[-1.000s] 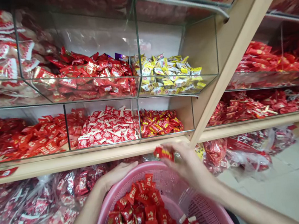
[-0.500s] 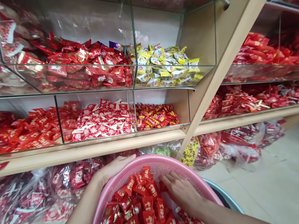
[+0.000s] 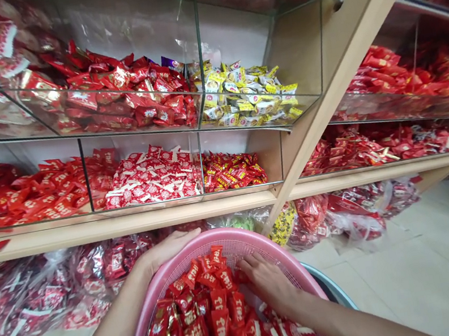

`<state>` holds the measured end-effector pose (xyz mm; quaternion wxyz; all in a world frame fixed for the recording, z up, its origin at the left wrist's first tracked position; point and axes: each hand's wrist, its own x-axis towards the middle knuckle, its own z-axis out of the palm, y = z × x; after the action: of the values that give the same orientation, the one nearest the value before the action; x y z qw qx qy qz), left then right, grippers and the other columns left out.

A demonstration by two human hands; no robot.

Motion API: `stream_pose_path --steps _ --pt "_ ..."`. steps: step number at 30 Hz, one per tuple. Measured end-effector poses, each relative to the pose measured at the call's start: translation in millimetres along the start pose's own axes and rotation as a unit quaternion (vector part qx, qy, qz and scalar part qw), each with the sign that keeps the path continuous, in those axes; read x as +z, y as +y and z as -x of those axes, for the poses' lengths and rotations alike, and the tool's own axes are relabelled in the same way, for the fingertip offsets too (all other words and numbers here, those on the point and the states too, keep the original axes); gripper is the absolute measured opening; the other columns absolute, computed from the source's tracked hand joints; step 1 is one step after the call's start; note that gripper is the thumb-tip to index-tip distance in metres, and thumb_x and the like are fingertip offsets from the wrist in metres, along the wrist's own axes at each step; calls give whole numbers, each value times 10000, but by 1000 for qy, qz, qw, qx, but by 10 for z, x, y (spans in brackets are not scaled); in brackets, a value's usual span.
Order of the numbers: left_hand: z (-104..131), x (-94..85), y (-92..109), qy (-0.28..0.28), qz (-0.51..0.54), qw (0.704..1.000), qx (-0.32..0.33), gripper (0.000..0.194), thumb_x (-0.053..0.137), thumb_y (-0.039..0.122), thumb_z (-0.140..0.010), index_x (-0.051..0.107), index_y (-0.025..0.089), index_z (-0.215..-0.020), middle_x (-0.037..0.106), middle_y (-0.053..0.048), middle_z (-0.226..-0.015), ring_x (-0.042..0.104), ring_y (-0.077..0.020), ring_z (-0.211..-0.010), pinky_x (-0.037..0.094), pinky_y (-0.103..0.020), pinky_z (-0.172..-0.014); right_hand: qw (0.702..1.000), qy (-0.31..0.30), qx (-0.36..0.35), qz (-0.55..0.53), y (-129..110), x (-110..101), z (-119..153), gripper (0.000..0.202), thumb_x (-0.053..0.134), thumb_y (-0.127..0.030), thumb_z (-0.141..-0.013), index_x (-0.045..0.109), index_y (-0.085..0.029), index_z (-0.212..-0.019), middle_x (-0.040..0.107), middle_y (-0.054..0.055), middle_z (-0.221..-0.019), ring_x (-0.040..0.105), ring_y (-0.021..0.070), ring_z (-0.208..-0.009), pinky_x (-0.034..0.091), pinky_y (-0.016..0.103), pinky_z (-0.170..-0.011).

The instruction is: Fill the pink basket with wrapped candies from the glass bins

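A pink mesh basket (image 3: 223, 236) at the bottom centre holds red-wrapped candies (image 3: 220, 326), some with gold ends, and red-and-white ones on the right side. My left hand (image 3: 171, 248) is closed over the basket's far left rim, fingers along the outside. Inside the basket, near its far right wall, my right hand (image 3: 269, 281) points down with bent fingers held together. Its fingertips are hidden beside red wrappers, so what they grip cannot be made out.
Ahead stands a wooden shelf (image 3: 139, 222) with glass-fronted bins of red candies (image 3: 117, 91), yellow-and-white candies (image 3: 246, 92) and red-and-white candies (image 3: 154, 174). Bagged candies (image 3: 48, 295) lie below it on the tiled floor. A blue basin rim (image 3: 330, 285) shows behind the pink basket.
The view has shifted slightly, with the shelf and basket a little higher and further left. Both hands keep nearly the same places on and in the basket.
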<state>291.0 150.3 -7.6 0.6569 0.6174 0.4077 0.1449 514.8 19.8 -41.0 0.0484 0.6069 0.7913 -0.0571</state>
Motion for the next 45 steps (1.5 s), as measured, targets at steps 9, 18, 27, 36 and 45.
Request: stream_pose_path --steps 9,18,27,36,45 --pt "15 4 33 7 -14 1000 0 537 530 625 -735 742 150 -871 728 -63 -845 620 -210 -813 454 -287 -783 997 9 38 -71 45 -116 274 269 577 -165 -774 578 -183 -1042 631 101 -1044 555 259 -1008 434 360 -859" --pt "-9 4 -6 -12 7 1000 6 511 529 596 -755 733 157 -917 726 -67 -902 625 -204 -826 446 -306 -819 988 -92 57 -107 -31 -32 210 610 616 -125 -708 443 -116 -1293 606 154 -1152 584 271 -1033 450 331 -838" --pt "-13 -20 -33 -5 -16 1000 17 539 510 597 -770 719 134 -948 722 -78 -904 627 -215 -819 451 -313 -802 994 -95 50 -16 -83 -146 180 491 546 -87 -780 472 -119 -1264 586 176 -1185 621 260 -975 483 313 -799" --pt "-8 -17 -30 -6 -1 1000 17 529 536 608 -745 729 153 -934 728 -61 -894 620 -211 -833 450 -305 -801 999 16 -5 -40 -11 -451 117 333 549 -69 -770 571 -188 -1080 651 89 -1010 644 194 -816 473 260 -684" --pt "25 6 36 3 -21 1000 22 586 528 629 -735 718 133 -984 726 -79 -937 621 -249 -907 429 -334 -854 960 274 28 -57 540 -1673 -873 153 506 -222 -847 626 -174 -929 648 76 -930 577 190 -888 414 277 -773"
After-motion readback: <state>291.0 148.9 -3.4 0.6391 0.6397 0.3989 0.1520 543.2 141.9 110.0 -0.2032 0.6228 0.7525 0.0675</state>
